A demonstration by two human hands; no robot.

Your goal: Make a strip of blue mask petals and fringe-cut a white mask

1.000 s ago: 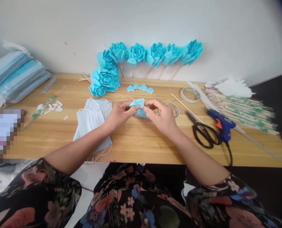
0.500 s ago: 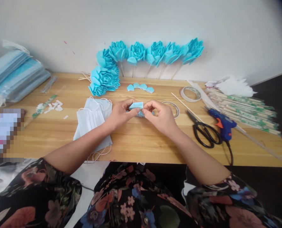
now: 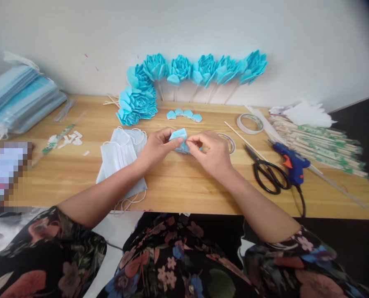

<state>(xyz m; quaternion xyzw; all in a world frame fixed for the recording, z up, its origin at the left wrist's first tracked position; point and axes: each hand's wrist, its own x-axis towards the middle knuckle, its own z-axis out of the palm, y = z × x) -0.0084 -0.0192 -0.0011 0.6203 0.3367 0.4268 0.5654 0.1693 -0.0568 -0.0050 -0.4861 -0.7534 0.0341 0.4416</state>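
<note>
A small folded piece of light blue mask fabric [image 3: 178,134] is pinched between the thumb and fingers of my left hand [image 3: 159,147]. Close by its right edge, my right hand [image 3: 212,151] has thumb and forefinger pressed together; what lies between those fingertips is too small to make out. More blue fabric [image 3: 184,149] shows on the table under the hands, partly covered by them. Several blue petal-shaped pieces [image 3: 188,113] lie in an arc beyond. White and pale blue face masks [image 3: 117,151] with ear loops lie under and beside my left forearm.
Blue fabric flowers [image 3: 178,68] on sticks line the wall. To the right lie black-handled scissors [image 3: 269,171], a blue glue gun [image 3: 294,163], a tape roll [image 3: 250,123] and wrapped sticks [image 3: 321,145]. Packed masks [image 3: 22,97], white scraps [image 3: 74,138] and a blurred-out device [image 3: 4,176] occupy the left.
My right fingertips have moved slightly right, off the blue piece's front edge. The piece has tilted in my left hand, its right side raised.
</note>
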